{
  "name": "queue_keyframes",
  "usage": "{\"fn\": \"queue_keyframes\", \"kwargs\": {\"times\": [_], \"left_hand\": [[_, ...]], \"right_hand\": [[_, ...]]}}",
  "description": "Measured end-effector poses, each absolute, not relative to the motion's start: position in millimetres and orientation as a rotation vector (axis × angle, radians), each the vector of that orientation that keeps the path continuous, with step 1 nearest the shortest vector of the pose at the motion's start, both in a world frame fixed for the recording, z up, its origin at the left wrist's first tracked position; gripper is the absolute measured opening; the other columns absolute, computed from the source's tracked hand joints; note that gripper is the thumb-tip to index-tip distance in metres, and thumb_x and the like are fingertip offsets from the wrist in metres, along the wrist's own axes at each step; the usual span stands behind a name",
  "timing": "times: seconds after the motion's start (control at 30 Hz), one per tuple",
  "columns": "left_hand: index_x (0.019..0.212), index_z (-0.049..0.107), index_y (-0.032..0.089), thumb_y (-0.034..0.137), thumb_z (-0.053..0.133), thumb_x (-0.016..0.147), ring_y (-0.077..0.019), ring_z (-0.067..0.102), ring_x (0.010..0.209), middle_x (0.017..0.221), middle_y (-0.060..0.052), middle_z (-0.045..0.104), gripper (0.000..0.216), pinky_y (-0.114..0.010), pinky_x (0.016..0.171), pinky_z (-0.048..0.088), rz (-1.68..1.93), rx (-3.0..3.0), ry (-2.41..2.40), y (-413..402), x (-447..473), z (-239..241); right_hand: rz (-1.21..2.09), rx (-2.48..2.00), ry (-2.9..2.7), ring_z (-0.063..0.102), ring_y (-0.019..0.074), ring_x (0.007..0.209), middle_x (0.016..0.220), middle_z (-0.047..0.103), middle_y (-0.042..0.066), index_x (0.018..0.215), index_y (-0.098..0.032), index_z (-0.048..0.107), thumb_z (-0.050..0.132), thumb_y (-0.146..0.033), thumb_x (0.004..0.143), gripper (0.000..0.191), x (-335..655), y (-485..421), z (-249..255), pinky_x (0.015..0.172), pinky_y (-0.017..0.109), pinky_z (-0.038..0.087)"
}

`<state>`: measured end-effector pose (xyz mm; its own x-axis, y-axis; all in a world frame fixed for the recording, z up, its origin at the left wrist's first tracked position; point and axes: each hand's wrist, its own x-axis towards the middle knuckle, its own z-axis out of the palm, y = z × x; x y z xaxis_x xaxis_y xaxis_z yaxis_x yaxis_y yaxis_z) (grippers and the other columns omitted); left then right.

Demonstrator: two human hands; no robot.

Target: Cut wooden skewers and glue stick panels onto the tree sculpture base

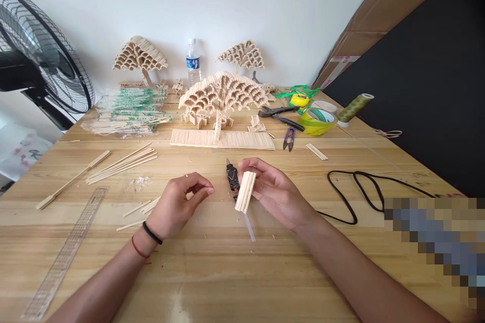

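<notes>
Okay, my right hand [278, 198] grips the glued-stick bundle [246, 192]; my left hand [177, 203] is pinched narrow, seemingly empty. Best keep ends flush, clear of the glue gun [232, 175].

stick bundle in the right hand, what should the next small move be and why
I'd probably bring the left hand across to steady the stick bundle: only the right hand holds it, and the left is close by with nothing visible in its grasp.
</notes>
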<state>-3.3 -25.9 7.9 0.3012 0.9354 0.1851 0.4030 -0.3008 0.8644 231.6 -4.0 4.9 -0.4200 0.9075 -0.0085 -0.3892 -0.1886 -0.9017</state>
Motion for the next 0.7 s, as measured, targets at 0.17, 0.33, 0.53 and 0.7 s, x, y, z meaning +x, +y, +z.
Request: {"fn": "queue_keyframes", "kwargs": {"times": [0.17,0.33,0.53,0.7], "left_hand": [[0.100,0.079,0.017,0.027,0.074,0.089,-0.0112,0.061,0.065,0.077,-0.003,0.072,0.015,-0.023,0.062,0.049,1.058,1.732,1.009,-28.8,-0.7,8.1],[0.113,0.080,0.023,0.023,0.074,0.091,-0.0119,0.064,0.071,0.080,-0.003,0.074,0.023,-0.023,0.067,0.051,1.071,1.868,0.899,-32.6,4.0,4.8],[0.109,0.081,0.024,0.017,0.073,0.091,-0.0116,0.068,0.074,0.085,-0.003,0.077,0.020,-0.021,0.070,0.053,1.141,2.021,0.905,-34.5,6.2,4.1],[0.103,0.082,0.023,0.017,0.072,0.092,-0.0123,0.069,0.075,0.086,-0.004,0.078,0.016,-0.022,0.070,0.053,1.134,1.994,0.916,-34.6,5.8,6.6]], "right_hand": [[1.818,-0.689,-1.187,0.060,0.0131,0.072,0.084,0.067,-0.001,0.108,-0.024,0.067,0.087,-0.033,0.079,0.037,228.3,-6.1,1.9,0.067,0.027,0.046],[1.869,-0.662,-1.239,0.064,0.0139,0.078,0.090,0.071,0.001,0.112,-0.024,0.064,0.085,-0.034,0.083,0.037,223.1,-10.4,-10.0,0.073,0.029,0.048],[1.884,-0.700,-1.271,0.065,0.0145,0.084,0.094,0.072,0.002,0.111,-0.023,0.064,0.084,-0.038,0.084,0.037,220.5,-12.5,-15.7,0.075,0.028,0.047],[1.859,-0.742,-1.299,0.066,0.0152,0.083,0.094,0.072,0.003,0.111,-0.022,0.064,0.084,-0.038,0.083,0.038,221.4,-12.9,-14.9,0.075,0.028,0.049]]}}
